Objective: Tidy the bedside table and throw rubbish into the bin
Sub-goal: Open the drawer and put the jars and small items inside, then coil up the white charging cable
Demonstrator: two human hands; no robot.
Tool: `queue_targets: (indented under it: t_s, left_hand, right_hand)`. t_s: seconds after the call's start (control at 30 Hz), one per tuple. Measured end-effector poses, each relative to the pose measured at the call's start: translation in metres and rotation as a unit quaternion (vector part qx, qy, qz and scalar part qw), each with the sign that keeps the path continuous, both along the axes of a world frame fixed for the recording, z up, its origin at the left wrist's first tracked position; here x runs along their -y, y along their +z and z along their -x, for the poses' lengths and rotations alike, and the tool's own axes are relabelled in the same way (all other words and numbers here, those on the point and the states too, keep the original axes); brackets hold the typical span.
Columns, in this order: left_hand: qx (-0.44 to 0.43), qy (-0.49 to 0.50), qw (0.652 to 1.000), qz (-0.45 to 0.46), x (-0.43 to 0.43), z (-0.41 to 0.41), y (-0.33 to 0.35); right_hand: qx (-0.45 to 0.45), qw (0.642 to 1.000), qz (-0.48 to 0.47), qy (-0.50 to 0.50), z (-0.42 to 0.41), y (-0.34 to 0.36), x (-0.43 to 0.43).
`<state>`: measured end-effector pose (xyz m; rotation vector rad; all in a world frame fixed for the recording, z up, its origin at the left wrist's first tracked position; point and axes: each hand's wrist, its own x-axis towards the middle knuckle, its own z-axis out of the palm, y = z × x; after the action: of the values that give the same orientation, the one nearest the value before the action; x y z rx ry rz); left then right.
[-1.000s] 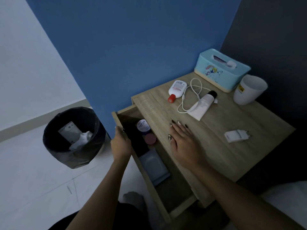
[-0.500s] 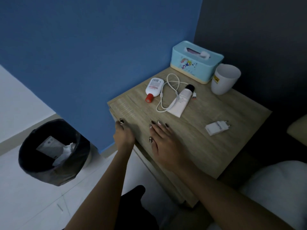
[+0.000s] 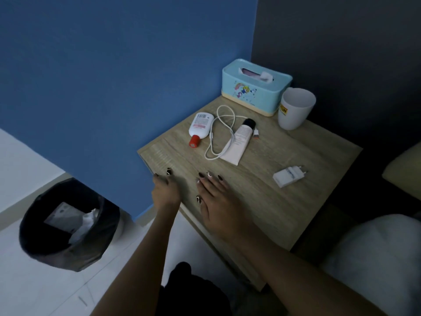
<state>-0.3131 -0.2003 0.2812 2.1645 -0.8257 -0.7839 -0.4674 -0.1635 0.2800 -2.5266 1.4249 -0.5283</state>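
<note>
The wooden bedside table (image 3: 262,201) has its drawer closed. On top lie a white bottle with a red cap (image 3: 201,125), a looped white cable (image 3: 210,139), a white tube with a black cap (image 3: 240,142) and a white charger plug (image 3: 288,176). My left hand (image 3: 166,190) is at the table's front-left edge, its fingertips touching the rim. My right hand (image 3: 218,201) rests flat on the tabletop with fingers spread, holding nothing. On the floor to the left stands the black bin (image 3: 29,236), with white paper rubbish (image 3: 75,222) inside.
A light blue tissue box (image 3: 252,90) and a white mug (image 3: 293,110) stand at the table's back right corner. The blue wall runs along the table's left side, a dark wall behind. White bedding (image 3: 376,258) lies at the lower right.
The open drawer has been pushed shut by my left hand, which now sits at the table's edge. My right hand stayed flat on the top. The view shifted right.
</note>
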Motion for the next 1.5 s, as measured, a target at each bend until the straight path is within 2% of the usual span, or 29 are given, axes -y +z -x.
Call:
queue_targets:
  t_s: [0.33,0.37,0.43,0.47,0.53,0.6,0.63,0.73,0.83,0.97,1.03,1.13,1.2,1.33,1.4,1.5]
  left_hand:
    - [-0.012,-0.006,1.000,-0.010,-0.002,0.001,-0.002]
    - [0.000,-0.006,0.999,-0.032,0.000,0.004,0.001]
    - [0.082,-0.015,0.995,-0.063,0.005,0.017,0.015]
    - [0.129,-0.031,0.990,-0.047,0.008,0.026,0.023]
    - [0.198,-0.112,0.973,0.043,0.015,0.044,0.037]
    - [0.246,-0.219,0.937,0.117,0.030,0.060,0.049]
    - [0.262,-0.257,0.922,0.123,0.036,0.068,0.053]
    - [0.302,-0.320,0.896,0.060,0.054,0.084,0.056]
    - [0.301,-0.331,0.894,-0.007,0.063,0.089,0.051]
    - [0.305,-0.331,0.893,-0.014,0.063,0.084,0.053]
    - [0.293,-0.336,0.895,0.015,0.054,0.081,0.061]
    - [0.259,-0.325,0.907,0.077,0.044,0.072,0.080]
    - [0.250,-0.320,0.908,0.103,0.042,0.065,0.100]
    - [0.250,-0.315,0.904,0.141,0.037,0.052,0.154]
    - [0.243,-0.310,0.903,0.172,0.032,0.051,0.182]
    - [0.238,-0.331,0.888,0.213,0.021,0.052,0.219]
  right_hand:
    - [0.001,1.000,-0.007,-0.007,0.000,0.000,-0.001]
    - [0.005,1.000,-0.009,-0.008,0.000,-0.001,-0.002]
    - [0.025,0.999,-0.008,-0.024,0.002,-0.001,-0.005]
    - [0.035,0.999,0.000,-0.038,0.002,-0.001,-0.006]
    - [0.059,0.995,0.031,-0.069,0.001,0.001,-0.010]
    - [0.076,0.989,0.075,-0.099,0.001,0.005,-0.011]
    - [0.071,0.987,0.088,-0.118,0.001,0.004,-0.011]
    - [0.049,0.979,0.106,-0.164,0.002,0.000,-0.009]
    - [0.043,0.972,0.119,-0.197,0.002,0.005,-0.002]
    - [0.055,0.966,0.010,-0.251,0.006,0.018,0.004]
    - [0.108,0.959,-0.044,-0.259,0.009,0.018,0.003]
    - [0.244,0.920,-0.106,-0.288,0.017,0.010,0.006]
    - [0.312,0.894,-0.140,-0.290,0.024,0.031,0.012]
    - [0.370,0.854,-0.222,-0.291,0.031,0.086,0.032]
    - [0.446,0.792,-0.302,-0.289,0.037,0.114,0.041]
    - [0.574,0.634,-0.463,-0.233,0.044,0.161,0.050]
